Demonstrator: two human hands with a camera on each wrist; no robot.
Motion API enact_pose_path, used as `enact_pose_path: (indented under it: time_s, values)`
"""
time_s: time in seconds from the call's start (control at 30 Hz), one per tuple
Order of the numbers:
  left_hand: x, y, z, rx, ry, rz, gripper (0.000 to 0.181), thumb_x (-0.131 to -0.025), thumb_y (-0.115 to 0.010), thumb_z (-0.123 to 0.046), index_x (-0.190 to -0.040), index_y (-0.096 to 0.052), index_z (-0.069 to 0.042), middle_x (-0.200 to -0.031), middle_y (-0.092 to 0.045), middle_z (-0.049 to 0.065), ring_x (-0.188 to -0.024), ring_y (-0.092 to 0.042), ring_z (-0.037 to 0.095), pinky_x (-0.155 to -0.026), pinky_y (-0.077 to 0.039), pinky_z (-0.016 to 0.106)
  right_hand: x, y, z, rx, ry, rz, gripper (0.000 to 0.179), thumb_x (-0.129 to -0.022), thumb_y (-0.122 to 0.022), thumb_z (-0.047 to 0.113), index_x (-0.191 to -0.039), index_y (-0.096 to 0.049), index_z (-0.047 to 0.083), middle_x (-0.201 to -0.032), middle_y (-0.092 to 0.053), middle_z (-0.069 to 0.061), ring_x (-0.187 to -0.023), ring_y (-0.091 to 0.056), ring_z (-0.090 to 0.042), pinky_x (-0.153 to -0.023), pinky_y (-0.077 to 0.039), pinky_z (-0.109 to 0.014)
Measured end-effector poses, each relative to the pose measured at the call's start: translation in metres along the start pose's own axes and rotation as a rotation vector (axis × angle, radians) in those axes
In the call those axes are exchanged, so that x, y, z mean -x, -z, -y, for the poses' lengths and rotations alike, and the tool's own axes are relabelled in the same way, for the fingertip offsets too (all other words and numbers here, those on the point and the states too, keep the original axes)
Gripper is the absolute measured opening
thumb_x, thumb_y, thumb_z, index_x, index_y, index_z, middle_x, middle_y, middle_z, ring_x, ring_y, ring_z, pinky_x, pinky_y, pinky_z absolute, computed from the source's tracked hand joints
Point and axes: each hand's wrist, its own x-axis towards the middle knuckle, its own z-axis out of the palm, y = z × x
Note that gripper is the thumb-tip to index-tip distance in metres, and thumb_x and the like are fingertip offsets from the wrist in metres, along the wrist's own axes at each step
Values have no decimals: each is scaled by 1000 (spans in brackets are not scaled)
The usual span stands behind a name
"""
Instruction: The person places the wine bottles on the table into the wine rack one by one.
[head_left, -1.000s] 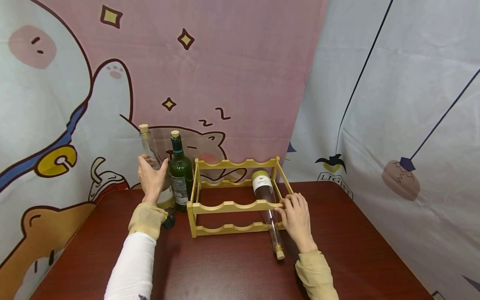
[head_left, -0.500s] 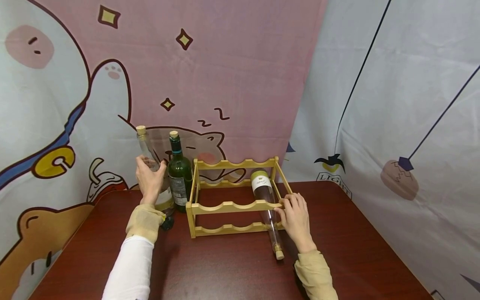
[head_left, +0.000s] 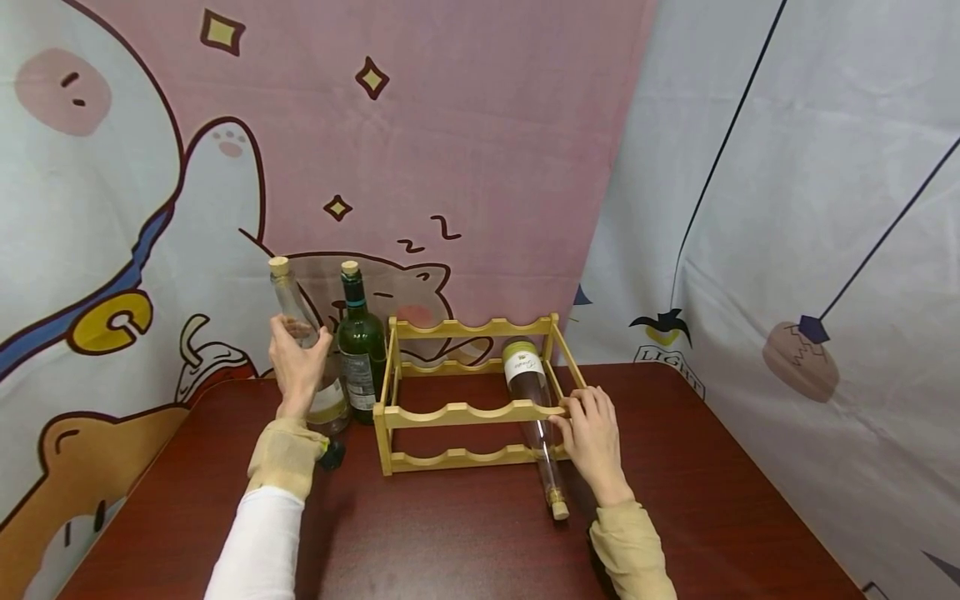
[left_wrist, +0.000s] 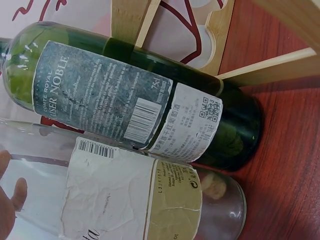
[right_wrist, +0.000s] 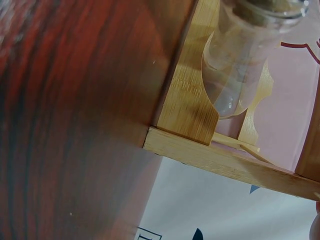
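The left hand [head_left: 296, 358] grasped a clear bottle [head_left: 327, 404], thumb and fingers on opposite sides; a green bottle [head_left: 360, 354] stood just right of that thumb. A sideways swing of the grasped bottle could have toppled its close neighbour. A racked bottle [head_left: 523, 365] lay left of the right hand [head_left: 592, 433], whose fingers were curled over the front corner of the wooden rack [head_left: 456, 414]; a slack hold there risked the rack shifting if bumped. The clear bottle's label showed "ta"; the green bottle's, "COMTE ROYAL", "NOBLE", "75cl"; the racked bottle's script was unclear.
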Motion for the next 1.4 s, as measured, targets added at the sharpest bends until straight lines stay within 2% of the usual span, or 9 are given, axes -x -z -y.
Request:
enact_pose_path:
  time_s: [0.17,0.4,0.63,0.8,1.03,1.2,1.4]
  values:
    - [2,2,-1,9,-32,-3,35,-84,-65,-15,-107,-45,1,-95,-58,21,-87,-55,38,-77,-42,46,0,-1,-1,2,11,-16,29,-77,-71,25,-90,-62,1,-96,-57,-17,-102,-52,-37,-105,-35,-51]
    - [6,6,-3,-11,-91,1,34,-82,-66,-12,-106,-47,2,-94,-59,22,-84,-56,38,-75,-43,45,1,-2,-2,2,23,-31,31,-84,-65,30,-91,-62,1,-96,-57,-17,-101,-52,-37,-104,-36,-52]
    - [10,10,-4,-41,-154,-2,35,-81,-66,-10,-108,-48,2,-93,-60,23,-81,-56,38,-72,-43,48,1,-3,-3,-2,9,-16,29,-80,-68,27,-91,-62,0,-95,-58,-17,-103,-52,-37,-105,-35,-52]
    - [11,12,-7,-45,-190,-16,35,-79,-67,-9,-107,-48,3,-92,-60,23,-82,-57,39,-73,-43,50,1,-3,-3,1,9,-15,30,-81,-67,28,-91,-62,0,-96,-58,-17,-103,-52,-37,-105,-35,-51]
    - [13,19,-22,-48,-244,-7,36,-80,-67,-8,-108,-49,6,-90,-59,24,-81,-57,39,-72,-43,52,1,-2,-2,4,0,14,30,-82,-66,29,-92,-62,1,-98,-57,-17,-104,-51,-37,-108,-33,-49]
    - [15,25,-37,-51,-270,-2,38,-79,-68,-8,-109,-50,6,-91,-61,25,-83,-58,39,-75,-44,53,1,-2,-2,3,13,4,33,-87,-62,33,-92,-62,0,-97,-57,-17,-103,-51,-37,-107,-33,-49]
    - [20,31,-56,-80,-315,20,38,-77,-66,-9,-109,-51,6,-90,-63,25,-83,-59,40,-71,-44,53,1,-1,-2,8,0,17,30,-81,-68,28,-92,-63,0,-97,-57,-17,-104,-51,-36,-106,-35,-51]
